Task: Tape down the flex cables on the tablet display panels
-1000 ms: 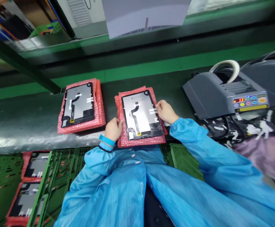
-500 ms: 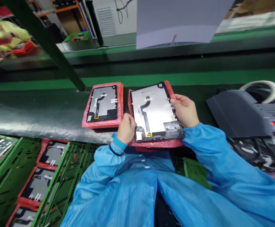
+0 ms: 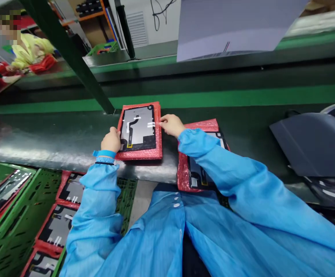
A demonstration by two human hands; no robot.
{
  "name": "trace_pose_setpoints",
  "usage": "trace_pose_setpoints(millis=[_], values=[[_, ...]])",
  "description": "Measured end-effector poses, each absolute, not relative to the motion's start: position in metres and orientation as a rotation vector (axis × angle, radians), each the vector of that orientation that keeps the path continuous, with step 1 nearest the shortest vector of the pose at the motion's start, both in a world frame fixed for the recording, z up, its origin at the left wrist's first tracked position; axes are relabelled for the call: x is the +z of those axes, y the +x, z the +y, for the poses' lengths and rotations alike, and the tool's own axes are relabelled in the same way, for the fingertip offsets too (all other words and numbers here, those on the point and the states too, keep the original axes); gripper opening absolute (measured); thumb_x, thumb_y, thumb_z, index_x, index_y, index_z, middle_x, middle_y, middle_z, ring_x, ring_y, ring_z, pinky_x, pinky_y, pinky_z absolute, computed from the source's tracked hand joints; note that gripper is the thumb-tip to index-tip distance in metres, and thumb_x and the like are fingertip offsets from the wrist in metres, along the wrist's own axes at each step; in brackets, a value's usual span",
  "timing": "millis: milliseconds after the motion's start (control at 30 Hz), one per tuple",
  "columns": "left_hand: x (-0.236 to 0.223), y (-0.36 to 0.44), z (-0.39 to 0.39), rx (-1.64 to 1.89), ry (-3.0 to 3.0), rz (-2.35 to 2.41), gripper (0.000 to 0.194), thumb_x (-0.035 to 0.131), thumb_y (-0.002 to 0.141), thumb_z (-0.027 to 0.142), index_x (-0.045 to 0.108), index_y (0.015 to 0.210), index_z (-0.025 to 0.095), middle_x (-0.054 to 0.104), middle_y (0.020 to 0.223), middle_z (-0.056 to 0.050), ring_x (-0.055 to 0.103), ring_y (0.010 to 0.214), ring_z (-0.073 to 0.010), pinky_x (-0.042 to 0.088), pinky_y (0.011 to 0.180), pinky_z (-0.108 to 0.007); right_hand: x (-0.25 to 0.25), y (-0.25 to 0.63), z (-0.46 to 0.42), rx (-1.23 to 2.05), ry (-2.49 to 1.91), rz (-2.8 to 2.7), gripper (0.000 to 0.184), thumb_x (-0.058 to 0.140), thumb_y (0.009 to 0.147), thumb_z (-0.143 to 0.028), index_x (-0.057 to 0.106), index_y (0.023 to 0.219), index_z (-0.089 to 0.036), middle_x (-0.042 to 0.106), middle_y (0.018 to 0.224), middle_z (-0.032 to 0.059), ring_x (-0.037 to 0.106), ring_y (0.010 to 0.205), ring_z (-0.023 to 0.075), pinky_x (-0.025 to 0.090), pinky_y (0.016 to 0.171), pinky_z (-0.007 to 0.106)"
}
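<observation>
A flat screen panel (image 3: 140,129), grey-backed with a dark ribbon cable and white tape strips, lies on a pile of pink bubble wrap (image 3: 138,154) on the bench. My left hand (image 3: 111,139) is closed on the left edge of this panel and its wrap. At the opposite edge, my right hand (image 3: 171,125) pinches the side of the same panel, thumb and finger together. A second screen panel (image 3: 194,169) on pink wrap rests to the right near the bench edge. My right sleeve covers much of it.
Green crates (image 3: 14,227) at lower left hold several wrapped panels. On the right stands a dark grey machine (image 3: 314,142) on the bench (image 3: 55,134). A green post (image 3: 78,65) rises behind the bench. Across it sits a person in yellow (image 3: 36,48).
Both hands have let go of the right-hand panel, which now lies on the bench. They have moved left onto the edges of the other panel. My view has shifted too.
</observation>
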State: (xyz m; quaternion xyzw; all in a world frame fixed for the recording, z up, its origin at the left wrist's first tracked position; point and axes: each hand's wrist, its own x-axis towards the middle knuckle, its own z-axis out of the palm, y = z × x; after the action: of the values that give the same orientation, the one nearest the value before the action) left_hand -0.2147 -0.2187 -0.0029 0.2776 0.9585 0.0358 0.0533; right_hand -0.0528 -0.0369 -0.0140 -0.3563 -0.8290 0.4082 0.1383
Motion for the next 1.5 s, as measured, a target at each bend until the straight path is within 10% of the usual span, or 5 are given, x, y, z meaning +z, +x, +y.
trace_pose_setpoints(millis=[200, 367, 533, 767, 1500], values=[[0.012, -0.157, -0.215, 0.327, 1.295, 3.220, 0.030, 0.049, 0.088, 0.028, 0.055, 0.111, 0.009, 0.058, 0.116, -0.024, 0.053, 0.112, -0.0392, 0.047, 0.085, -0.052, -0.031, 0.155, -0.030, 1.334, -1.128, -1.665, 0.025, 0.067, 0.075, -0.036, 0.069, 0.090, -0.016, 0.062, 0.065, 0.0010, 0.051, 0.049, 0.0082, 0.040, 0.045, 0.021], [-0.025, -0.070, -0.161, 0.739, 2.463, 2.031, 0.023, 0.042, 0.092, 0.028, 0.064, 0.096, 0.019, 0.066, 0.100, -0.012, 0.056, 0.098, -0.0271, 0.047, 0.090, -0.047, -0.048, 0.306, -0.051, 0.861, -1.441, -0.894, 0.024, 0.069, 0.072, -0.042, 0.060, 0.066, -0.021, 0.048, 0.049, -0.0023, 0.041, 0.039, 0.0071, 0.021, 0.033, 0.020], [-0.067, -0.034, -0.106, 0.814, 2.602, 1.637, 0.026, 0.043, 0.092, 0.028, 0.068, 0.097, 0.019, 0.070, 0.102, -0.010, 0.057, 0.095, -0.0270, 0.048, 0.089, -0.048, -0.048, 0.354, -0.036, 0.860, -1.578, -0.673, 0.027, 0.065, 0.079, -0.041, 0.056, 0.067, -0.019, 0.052, 0.054, -0.0026, 0.046, 0.043, 0.0068, 0.030, 0.036, 0.018], [-0.074, -0.047, -0.098, 0.818, 2.459, 1.751, 0.027, 0.046, 0.093, 0.032, 0.070, 0.098, 0.022, 0.071, 0.103, -0.009, 0.054, 0.101, -0.0256, 0.042, 0.097, -0.048, -0.042, 0.349, -0.020, 0.675, -1.547, -0.672, 0.022, 0.062, 0.078, -0.018, 0.051, 0.059, -0.021, 0.049, 0.051, -0.0036, 0.043, 0.045, 0.0084, 0.031, 0.043, 0.022], [-0.109, -0.052, -0.095, 0.493, 2.360, 1.586, 0.044, 0.052, 0.090, 0.051, 0.060, 0.129, 0.032, 0.050, 0.145, -0.004, 0.031, 0.134, -0.0341, 0.009, 0.113, -0.063, -0.064, 0.122, -0.014, 0.728, -1.605, -2.502, 0.022, 0.049, 0.088, -0.025, 0.070, 0.088, -0.018, 0.067, 0.105, 0.0095, 0.061, 0.098, 0.0221, 0.045, 0.085, 0.033]])
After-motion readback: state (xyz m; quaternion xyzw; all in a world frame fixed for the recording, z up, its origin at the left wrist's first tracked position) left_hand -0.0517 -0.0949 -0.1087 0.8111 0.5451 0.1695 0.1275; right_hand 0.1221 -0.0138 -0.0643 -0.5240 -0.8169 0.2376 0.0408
